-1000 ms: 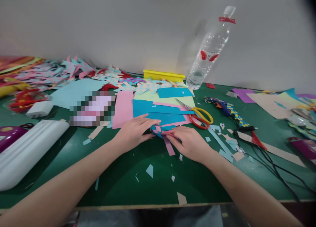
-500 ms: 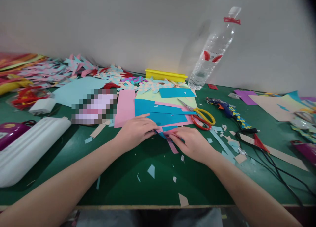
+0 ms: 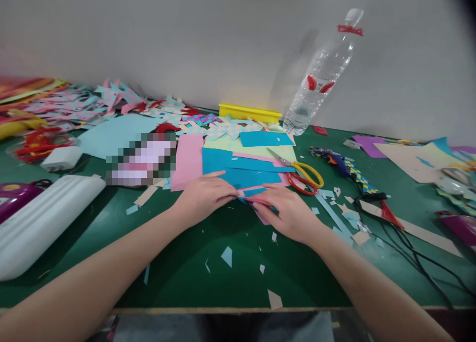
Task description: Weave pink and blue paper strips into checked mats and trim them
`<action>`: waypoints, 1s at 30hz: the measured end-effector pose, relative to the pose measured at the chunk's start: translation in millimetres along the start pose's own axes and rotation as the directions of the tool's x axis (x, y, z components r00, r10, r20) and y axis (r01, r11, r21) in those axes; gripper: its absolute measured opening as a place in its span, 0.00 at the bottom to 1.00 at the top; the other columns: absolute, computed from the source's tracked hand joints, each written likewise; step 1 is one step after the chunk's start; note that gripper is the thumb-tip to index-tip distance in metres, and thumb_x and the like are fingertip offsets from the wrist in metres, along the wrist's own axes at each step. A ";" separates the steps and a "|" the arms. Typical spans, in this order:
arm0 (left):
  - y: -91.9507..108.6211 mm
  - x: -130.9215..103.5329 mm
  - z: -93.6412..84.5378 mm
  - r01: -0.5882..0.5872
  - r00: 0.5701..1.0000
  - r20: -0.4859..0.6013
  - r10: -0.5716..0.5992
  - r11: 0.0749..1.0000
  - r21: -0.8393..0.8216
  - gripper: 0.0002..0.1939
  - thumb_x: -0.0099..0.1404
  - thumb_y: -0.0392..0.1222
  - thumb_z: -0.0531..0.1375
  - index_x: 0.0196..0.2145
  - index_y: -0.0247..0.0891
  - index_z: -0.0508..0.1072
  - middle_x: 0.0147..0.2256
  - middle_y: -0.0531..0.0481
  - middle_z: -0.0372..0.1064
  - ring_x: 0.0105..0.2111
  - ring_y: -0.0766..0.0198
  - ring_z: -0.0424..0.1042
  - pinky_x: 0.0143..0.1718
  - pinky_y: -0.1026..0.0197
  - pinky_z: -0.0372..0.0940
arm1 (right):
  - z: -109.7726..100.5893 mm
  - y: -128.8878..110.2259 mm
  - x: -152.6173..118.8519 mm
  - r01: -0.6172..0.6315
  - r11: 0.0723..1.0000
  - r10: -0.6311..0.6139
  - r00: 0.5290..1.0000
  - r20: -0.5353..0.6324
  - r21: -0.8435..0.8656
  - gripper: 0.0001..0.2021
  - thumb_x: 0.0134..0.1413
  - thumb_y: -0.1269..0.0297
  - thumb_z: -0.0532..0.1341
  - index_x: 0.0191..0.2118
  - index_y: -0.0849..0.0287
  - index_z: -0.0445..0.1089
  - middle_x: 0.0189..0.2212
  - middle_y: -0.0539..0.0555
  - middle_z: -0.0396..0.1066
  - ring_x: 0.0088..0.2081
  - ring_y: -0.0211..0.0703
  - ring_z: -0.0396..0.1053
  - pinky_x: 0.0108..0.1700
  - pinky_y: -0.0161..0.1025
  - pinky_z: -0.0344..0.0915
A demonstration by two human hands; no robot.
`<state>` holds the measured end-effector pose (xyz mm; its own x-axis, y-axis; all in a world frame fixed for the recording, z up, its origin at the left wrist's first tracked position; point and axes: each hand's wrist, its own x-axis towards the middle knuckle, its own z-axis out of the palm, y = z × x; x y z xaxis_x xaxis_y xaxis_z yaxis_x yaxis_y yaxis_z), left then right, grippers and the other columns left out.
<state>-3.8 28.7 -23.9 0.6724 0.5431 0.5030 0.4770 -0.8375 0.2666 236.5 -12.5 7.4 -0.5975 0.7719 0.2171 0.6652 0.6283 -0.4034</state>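
Between my hands are pink and blue paper strips (image 3: pixel 262 215), low over the green table. My left hand (image 3: pixel 204 198) pinches their left end with thumb and fingertips. On the other side, my right hand (image 3: pixel 284 210) is closed on the same strips, and its fingers hide part of them. Just beyond lie blue paper sheets (image 3: pixel 245 171) over a pink sheet (image 3: pixel 189 158) and a pale yellow one. Scissors (image 3: pixel 303 176) with yellow and red handles rest, blades slightly apart, on the right edge of these sheets.
A clear plastic bottle (image 3: pixel 322 79) leans against the wall. At the left are a phone (image 3: pixel 143 163), blurred out, and a long white case (image 3: pixel 50 223). Cut scraps (image 3: pixel 227 256) dot the table. Black cords (image 3: pixel 412 253) and a woven paper piece (image 3: pixel 360 176) lie right.
The strips have shifted slightly between my fingers, and the pink tail below my right hand shows less. My hands stay almost in place.
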 end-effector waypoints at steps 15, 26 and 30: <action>3.2 2.4 -9.3 0.486 0.849 0.066 -0.524 0.728 -0.484 0.13 0.61 0.51 0.63 0.31 0.38 0.77 0.29 0.51 0.78 0.30 0.62 0.77 0.34 0.62 0.73 | -15.7 14.9 0.1 -0.224 0.912 0.283 0.951 -0.129 0.345 0.23 0.58 0.48 0.59 0.55 0.54 0.67 0.53 0.57 0.71 0.52 0.53 0.70 0.51 0.49 0.69; 7.1 4.2 -11.1 0.602 0.716 0.240 -0.656 0.406 -0.688 0.14 0.55 0.49 0.69 0.35 0.36 0.79 0.33 0.47 0.79 0.31 0.59 0.78 0.32 0.59 0.76 | -6.3 10.5 3.7 -0.397 0.699 0.421 0.901 0.106 0.595 0.21 0.53 0.51 0.64 0.50 0.58 0.71 0.47 0.57 0.75 0.44 0.50 0.75 0.43 0.46 0.75; 7.9 3.0 -9.8 0.601 0.673 0.308 -0.673 0.254 -0.758 0.15 0.56 0.48 0.68 0.38 0.36 0.78 0.34 0.47 0.79 0.31 0.60 0.78 0.33 0.58 0.77 | -4.8 6.4 3.4 -0.391 0.677 0.421 0.901 0.108 0.623 0.19 0.53 0.54 0.65 0.48 0.57 0.72 0.45 0.56 0.76 0.43 0.48 0.76 0.43 0.44 0.75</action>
<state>-3.6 23.1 -12.2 0.3058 0.9474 -0.0945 0.0966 0.0678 0.9930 240.8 -5.4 9.8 -0.3065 0.9493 -0.0701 0.4050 0.0634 -0.9121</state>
